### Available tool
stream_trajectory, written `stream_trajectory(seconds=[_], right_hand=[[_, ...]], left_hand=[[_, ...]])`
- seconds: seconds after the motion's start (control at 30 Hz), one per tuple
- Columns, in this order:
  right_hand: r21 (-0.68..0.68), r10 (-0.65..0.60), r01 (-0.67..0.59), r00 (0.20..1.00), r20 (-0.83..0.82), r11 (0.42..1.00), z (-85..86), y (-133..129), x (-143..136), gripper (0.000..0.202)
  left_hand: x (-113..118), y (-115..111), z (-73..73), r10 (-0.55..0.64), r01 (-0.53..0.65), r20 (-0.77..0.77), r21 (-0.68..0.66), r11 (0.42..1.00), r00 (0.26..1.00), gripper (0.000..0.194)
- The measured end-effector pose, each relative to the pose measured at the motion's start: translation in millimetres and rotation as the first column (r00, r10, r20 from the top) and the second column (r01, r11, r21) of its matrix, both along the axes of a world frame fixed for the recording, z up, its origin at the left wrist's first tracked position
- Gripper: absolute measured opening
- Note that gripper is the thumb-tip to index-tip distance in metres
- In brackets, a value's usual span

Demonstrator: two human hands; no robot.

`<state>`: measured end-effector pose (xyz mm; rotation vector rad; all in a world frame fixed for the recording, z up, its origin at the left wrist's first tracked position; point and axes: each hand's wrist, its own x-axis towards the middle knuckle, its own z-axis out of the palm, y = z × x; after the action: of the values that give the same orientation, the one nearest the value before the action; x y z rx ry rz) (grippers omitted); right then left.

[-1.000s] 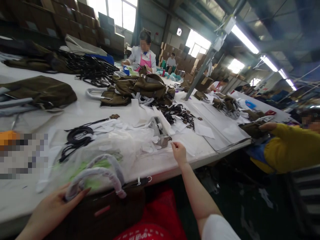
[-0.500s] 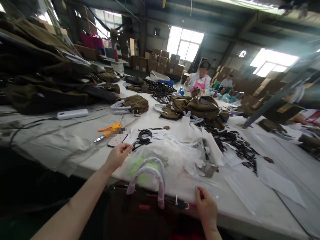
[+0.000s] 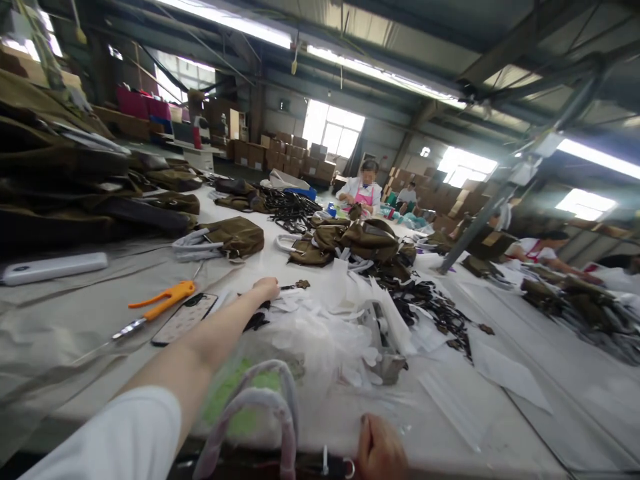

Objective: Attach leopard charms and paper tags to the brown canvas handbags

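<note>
My left hand (image 3: 266,289) reaches over the table to the black straps (image 3: 257,317), beside a strap with a small brown flower-shaped tag (image 3: 302,284). Its fingers are curled, and what they hold is hidden. My right hand (image 3: 383,448) is closed at the table's front edge, just right of a dark bag's metal ring (image 3: 349,468); anything in its fingers is too small to make out. The bag's wrapped handles (image 3: 270,400) stand up at the bottom, in front of a clear plastic bag with green in it (image 3: 240,393).
An orange air gun (image 3: 170,297) and a phone (image 3: 185,320) lie left of my forearm. Olive bags (image 3: 235,237) are piled at the left and middle. A metal holder (image 3: 385,347) stands among white papers. A person in a pink apron (image 3: 367,190) works across the table.
My left hand has moved forward from beside the phone to the black straps. My right hand sits lower in view and looks more closed. The view has tilted up and shifted right.
</note>
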<state>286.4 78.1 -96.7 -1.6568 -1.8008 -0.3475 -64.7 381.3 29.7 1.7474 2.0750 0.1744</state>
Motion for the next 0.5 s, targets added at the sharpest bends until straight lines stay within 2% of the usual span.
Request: stream_trajectory(seconds=[0.1, 0.17, 0.23, 0.3, 0.4, 0.5], right_hand=[[0.0, 0.028, -0.028, 1.0, 0.009, 1.0, -3.8, 2, 1, 0.032], [0.008, 0.042, -0.042, 0.999, 0.003, 0.999, -4.3, 2, 1, 0.032], [0.015, 0.042, -0.042, 0.999, -0.007, 0.999, -2.8, 1, 1, 0.031], [0.003, 0.038, -0.038, 0.999, -0.006, 0.999, 1.0, -2, 0, 0.03], [-0.045, 0.021, -0.02, 1.0, 0.011, 0.999, 10.6, -3, -3, 0.031], [-0.11, -0.006, 0.002, 0.999, -0.036, 0.994, 27.5, 0, -8, 0.032]], left_hand=[[9, 4, -2.6, 0.037, -0.037, -0.015, -0.006, 0.999, 0.999, 0.035], [10, 0, 0.9, 0.054, -0.054, -0.007, 0.042, 0.998, 0.999, 0.034], [8, -9, 10.5, 0.063, -0.064, 0.013, 0.129, 0.99, 0.998, 0.031], [5, -22, 26.2, 0.051, -0.061, 0.048, 0.236, 0.97, 0.998, 0.03], [4, -57, 57.0, -0.035, -0.014, 0.129, 0.36, 0.933, 0.991, 0.037], [9, -117, 86.8, -0.16, 0.049, 0.254, 0.395, 0.917, 0.954, 0.043]])
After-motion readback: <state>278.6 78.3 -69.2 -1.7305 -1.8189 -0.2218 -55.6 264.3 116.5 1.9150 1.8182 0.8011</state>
